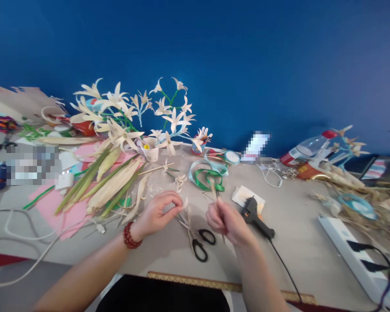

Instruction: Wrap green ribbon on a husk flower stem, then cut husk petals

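Forearms, left hand pinching petal, right hand gripping stick, pointing away

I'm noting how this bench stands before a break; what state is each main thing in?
Left hand: pinching a small pale piece
Right hand: closed around a thin stick
Scissors: lying down, unheld
Black glue gun: lying down; on or off, cannot tell
Green ribbon: loosely looped
Plastic bottle: capped
White cup: upright
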`<action>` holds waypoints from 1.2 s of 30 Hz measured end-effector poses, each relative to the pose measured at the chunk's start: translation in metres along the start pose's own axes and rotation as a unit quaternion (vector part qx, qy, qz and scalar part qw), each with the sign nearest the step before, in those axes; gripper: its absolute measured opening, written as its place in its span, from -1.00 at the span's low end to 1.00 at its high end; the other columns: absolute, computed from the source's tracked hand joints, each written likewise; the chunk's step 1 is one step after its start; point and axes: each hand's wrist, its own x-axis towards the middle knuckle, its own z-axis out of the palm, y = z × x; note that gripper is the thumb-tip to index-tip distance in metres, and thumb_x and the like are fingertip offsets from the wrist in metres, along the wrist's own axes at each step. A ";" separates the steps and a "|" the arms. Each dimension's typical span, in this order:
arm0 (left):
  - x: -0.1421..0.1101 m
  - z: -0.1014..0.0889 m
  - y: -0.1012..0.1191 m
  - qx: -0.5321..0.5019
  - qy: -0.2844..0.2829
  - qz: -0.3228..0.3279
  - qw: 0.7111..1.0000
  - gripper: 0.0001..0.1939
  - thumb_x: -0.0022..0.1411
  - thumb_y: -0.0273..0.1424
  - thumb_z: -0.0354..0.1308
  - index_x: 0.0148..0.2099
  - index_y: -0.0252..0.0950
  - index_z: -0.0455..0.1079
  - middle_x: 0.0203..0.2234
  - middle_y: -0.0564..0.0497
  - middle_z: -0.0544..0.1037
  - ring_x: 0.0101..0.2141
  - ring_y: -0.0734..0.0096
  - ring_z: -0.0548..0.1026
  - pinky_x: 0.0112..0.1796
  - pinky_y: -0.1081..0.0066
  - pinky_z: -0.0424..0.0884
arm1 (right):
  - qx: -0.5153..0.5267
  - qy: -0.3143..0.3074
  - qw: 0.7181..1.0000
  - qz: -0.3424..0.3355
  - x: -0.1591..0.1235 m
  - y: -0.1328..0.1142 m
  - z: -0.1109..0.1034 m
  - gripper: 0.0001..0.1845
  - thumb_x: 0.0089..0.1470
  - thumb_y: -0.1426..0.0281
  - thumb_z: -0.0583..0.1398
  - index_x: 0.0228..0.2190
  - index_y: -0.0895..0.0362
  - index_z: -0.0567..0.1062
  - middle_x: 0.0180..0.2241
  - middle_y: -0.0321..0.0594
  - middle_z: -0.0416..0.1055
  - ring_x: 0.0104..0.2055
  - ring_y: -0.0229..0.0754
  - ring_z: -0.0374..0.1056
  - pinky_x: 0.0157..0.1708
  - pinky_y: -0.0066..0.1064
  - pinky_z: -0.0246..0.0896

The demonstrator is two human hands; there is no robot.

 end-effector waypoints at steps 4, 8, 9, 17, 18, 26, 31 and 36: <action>-0.002 0.002 -0.001 -0.005 0.003 -0.004 1.000 -0.94 0.25 -0.44 0.12 -0.30 -0.28 0.39 -0.38 -0.05 0.53 -0.27 0.32 0.48 -0.14 0.30 0.39 | -0.240 0.034 0.968 -0.059 0.006 0.003 0.013 -0.42 0.19 -0.01 0.01 -0.67 0.12 0.21 -0.67 -0.38 0.07 -0.60 -0.33 -0.01 -0.58 -0.47 -0.08; -0.004 0.004 -0.006 0.010 0.000 0.009 1.000 -0.95 0.23 -0.44 0.14 -0.27 -0.27 0.43 -0.35 -0.05 0.57 -0.20 0.28 0.49 -0.05 0.24 0.37 | -0.331 0.023 0.939 -0.087 0.008 0.010 0.027 -0.49 0.22 0.09 0.05 -0.64 0.12 0.21 -0.61 -0.37 0.05 -0.53 -0.30 0.01 -0.53 -0.47 -0.08; -0.005 0.005 -0.008 0.011 -0.007 0.013 1.000 -0.94 0.23 -0.44 0.14 -0.26 -0.27 0.43 -0.35 -0.05 0.57 -0.20 0.28 0.49 -0.04 0.22 0.37 | -0.341 0.031 0.935 -0.087 0.008 0.011 0.028 -0.49 0.22 0.10 0.05 -0.65 0.12 0.21 -0.62 -0.37 0.05 -0.53 -0.30 0.01 -0.54 -0.47 -0.09; -0.002 0.002 -0.001 0.013 -0.051 0.039 0.998 -0.93 0.22 -0.45 0.12 -0.26 -0.26 0.43 -0.37 -0.03 0.57 -0.23 0.29 0.50 0.02 0.18 0.32 | -0.107 -0.066 0.992 0.020 0.005 0.012 0.021 -0.39 0.17 0.00 0.05 -0.74 0.10 0.18 -0.77 -0.42 0.04 -0.71 -0.38 -0.10 -0.69 -0.49 -0.22; -0.001 0.001 0.000 0.015 -0.051 0.033 0.998 -0.94 0.23 -0.45 0.12 -0.28 -0.27 0.43 -0.39 -0.03 0.56 -0.24 0.30 0.49 0.01 0.19 0.33 | -0.049 -0.088 0.994 0.034 0.003 0.010 0.017 -0.37 0.15 -0.04 0.03 -0.76 0.09 0.15 -0.79 -0.44 0.00 -0.74 -0.39 -0.16 -0.72 -0.49 -0.28; -0.001 0.002 -0.003 -0.052 -0.011 -0.043 0.998 -0.88 0.25 -0.39 0.11 -0.33 -0.31 0.40 -0.39 -0.05 0.53 -0.30 0.34 0.48 -0.14 0.30 0.41 | -0.194 0.116 0.970 -0.086 0.004 -0.001 0.002 -0.41 0.22 -0.03 -0.05 -0.57 0.13 0.41 -0.73 -0.40 0.07 -0.68 -0.31 -0.05 -0.64 -0.45 -0.14; -0.003 0.000 -0.001 -0.078 -0.010 -0.063 0.995 -0.89 0.24 -0.38 0.12 -0.32 -0.31 0.39 -0.35 -0.07 0.53 -0.26 0.32 0.48 -0.15 0.32 0.40 | -0.512 0.173 0.837 -0.085 0.006 0.001 0.004 -0.65 0.27 0.19 0.00 -0.40 0.06 0.46 -0.52 -0.26 0.40 -0.47 -0.18 0.28 -0.48 -0.41 -0.02; -0.002 -0.003 0.001 -0.117 -0.025 -0.096 0.988 -0.86 0.25 -0.36 0.12 -0.32 -0.32 0.39 -0.35 -0.06 0.51 -0.28 0.33 0.47 -0.18 0.35 0.38 | -0.660 0.187 0.726 -0.040 -0.003 -0.006 -0.014 -0.79 0.16 0.35 0.13 -0.48 0.10 0.47 -0.46 -0.17 0.48 -0.36 -0.10 0.34 -0.43 -0.39 0.01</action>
